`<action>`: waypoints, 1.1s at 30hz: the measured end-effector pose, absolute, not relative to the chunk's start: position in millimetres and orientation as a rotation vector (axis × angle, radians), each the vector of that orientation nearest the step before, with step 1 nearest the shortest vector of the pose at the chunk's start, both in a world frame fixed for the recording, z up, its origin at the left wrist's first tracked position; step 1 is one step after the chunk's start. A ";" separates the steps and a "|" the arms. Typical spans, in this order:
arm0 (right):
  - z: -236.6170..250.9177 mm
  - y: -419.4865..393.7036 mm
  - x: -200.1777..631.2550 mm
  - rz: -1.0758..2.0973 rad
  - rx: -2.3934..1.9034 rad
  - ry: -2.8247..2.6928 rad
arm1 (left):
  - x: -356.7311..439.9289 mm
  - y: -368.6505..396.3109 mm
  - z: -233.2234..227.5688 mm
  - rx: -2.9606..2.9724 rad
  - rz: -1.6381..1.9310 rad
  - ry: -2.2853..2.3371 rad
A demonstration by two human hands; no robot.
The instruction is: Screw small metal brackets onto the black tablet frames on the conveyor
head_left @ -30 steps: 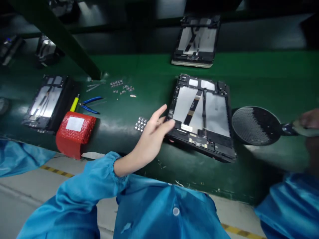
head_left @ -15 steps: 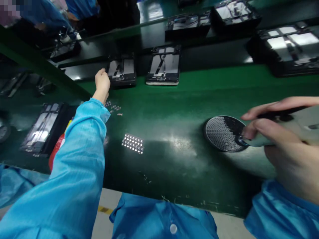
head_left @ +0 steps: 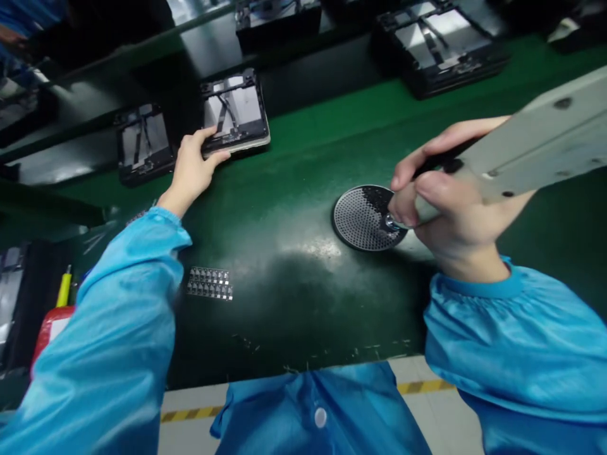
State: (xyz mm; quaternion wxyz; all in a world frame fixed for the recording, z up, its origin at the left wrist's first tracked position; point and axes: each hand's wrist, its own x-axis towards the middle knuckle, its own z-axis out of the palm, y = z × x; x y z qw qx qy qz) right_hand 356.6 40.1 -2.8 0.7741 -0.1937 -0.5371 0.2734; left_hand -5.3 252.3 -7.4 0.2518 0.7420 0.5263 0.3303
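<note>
My left hand point(head_left: 192, 163) grips the lower left corner of an opened tablet point(head_left: 241, 104), fingers over its top face and thumb along the front edge. The tablet's pale panels and dark ribbon cables are exposed. Another opened tablet point(head_left: 145, 142) lies just left of it. My right hand point(head_left: 455, 202) is wrapped round a light grey electric screwdriver point(head_left: 545, 142), held slantwise. Its metal tip is over a round perforated screw plate point(head_left: 358, 218); whether tip and plate touch I cannot tell. Dark bits cover the plate's right side.
Two rows of small parts point(head_left: 209, 283) lie on the green bench point(head_left: 294, 303). At left are a red item point(head_left: 47, 328), a yellow-handled tool point(head_left: 64, 287) and another opened device point(head_left: 12, 284). More devices point(head_left: 441, 47) stand along the back.
My left hand has moved from beside the left tablet to the right-hand one and taken hold of its corner. The camera view has shifted; the screwdriver stays in my right hand.
</note>
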 end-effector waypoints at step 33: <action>-13.3 50.4 369.3 0.469 -0.502 -1.253 | -85.8 34.1 43.6 2.183 -0.063 1.482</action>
